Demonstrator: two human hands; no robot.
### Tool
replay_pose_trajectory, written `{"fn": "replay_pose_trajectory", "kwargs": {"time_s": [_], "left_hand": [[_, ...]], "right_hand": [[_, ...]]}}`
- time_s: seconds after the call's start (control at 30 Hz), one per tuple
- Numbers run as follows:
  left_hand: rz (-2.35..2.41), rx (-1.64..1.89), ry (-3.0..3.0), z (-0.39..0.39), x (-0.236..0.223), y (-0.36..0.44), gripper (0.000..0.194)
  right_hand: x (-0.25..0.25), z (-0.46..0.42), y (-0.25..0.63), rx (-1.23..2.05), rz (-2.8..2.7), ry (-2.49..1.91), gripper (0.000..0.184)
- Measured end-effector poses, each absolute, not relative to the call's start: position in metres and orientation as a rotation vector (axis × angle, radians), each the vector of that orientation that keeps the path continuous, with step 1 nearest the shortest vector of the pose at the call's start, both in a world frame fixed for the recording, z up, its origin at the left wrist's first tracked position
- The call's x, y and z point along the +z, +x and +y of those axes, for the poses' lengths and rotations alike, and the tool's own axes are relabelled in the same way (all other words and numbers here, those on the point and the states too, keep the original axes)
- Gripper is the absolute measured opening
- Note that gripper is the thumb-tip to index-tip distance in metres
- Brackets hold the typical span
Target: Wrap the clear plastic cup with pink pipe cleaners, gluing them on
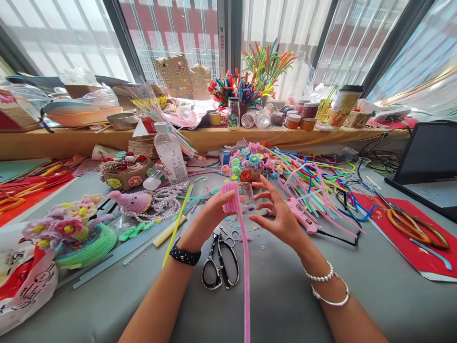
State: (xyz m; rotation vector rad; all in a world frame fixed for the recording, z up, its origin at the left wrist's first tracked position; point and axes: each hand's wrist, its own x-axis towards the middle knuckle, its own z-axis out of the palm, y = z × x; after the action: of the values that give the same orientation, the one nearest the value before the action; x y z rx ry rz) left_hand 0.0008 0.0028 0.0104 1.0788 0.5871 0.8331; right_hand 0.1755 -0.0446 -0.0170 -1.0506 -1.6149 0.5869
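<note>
From where I stood, the left hand (pixel 213 209) gripped a ribbed pink piece (pixel 230 202) above the table (pixel 278 295), its rows already packed closely together but a long pink strand (pixel 246 276) hanging loose, while the right hand (pixel 281 218) hovered open and empty beside it.

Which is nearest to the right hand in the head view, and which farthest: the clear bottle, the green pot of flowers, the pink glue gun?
From the right hand:
1. Pink glue gun, just to its right.
2. Clear bottle, left and further back.
3. Green pot, far left.
</note>
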Motion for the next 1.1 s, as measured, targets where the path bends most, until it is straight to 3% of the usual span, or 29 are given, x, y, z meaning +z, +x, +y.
{"fn": "replay_pose_trajectory", "kwargs": {"time_s": [0.2,0.43,0.5,0.63,0.73,0.8,0.97,1.1], "left_hand": [[0.604,1.179,0.905,0.013,0.007,-0.001,0.025],[0.716,1.433,0.875,0.012,0.01,0.0,0.045],[0.76,1.456,0.917,0.01,0.009,0.0,0.05],[0.787,1.365,1.091,0.003,0.004,0.007,0.052],[0.776,1.18,1.147,-0.005,0.002,0.015,0.057],[0.721,1.054,1.134,-0.011,0.002,0.019,0.059],[0.66,0.893,1.143,-0.019,0.006,0.023,0.071],[0.679,0.916,1.118,-0.023,0.009,0.024,0.064]], "right_hand": [[-0.009,-0.046,0.198,0.334,-1.157,-1.189,0.029],[0.001,-0.057,0.2,-0.002,-0.907,-1.073,0.012],[0.0,-0.059,0.192,0.046,-1.024,-1.127,0.019],[-0.009,-0.057,0.172,0.577,-1.347,-1.194,0.025],[-0.016,-0.052,0.162,0.772,-1.402,-1.114,0.066],[-0.018,-0.05,0.16,0.832,-1.411,-1.051,0.082],[-0.014,-0.053,0.166,0.786,-1.452,-1.108,0.071],[-0.013,-0.054,0.167,0.726,-1.497,-1.125,0.07]]}}
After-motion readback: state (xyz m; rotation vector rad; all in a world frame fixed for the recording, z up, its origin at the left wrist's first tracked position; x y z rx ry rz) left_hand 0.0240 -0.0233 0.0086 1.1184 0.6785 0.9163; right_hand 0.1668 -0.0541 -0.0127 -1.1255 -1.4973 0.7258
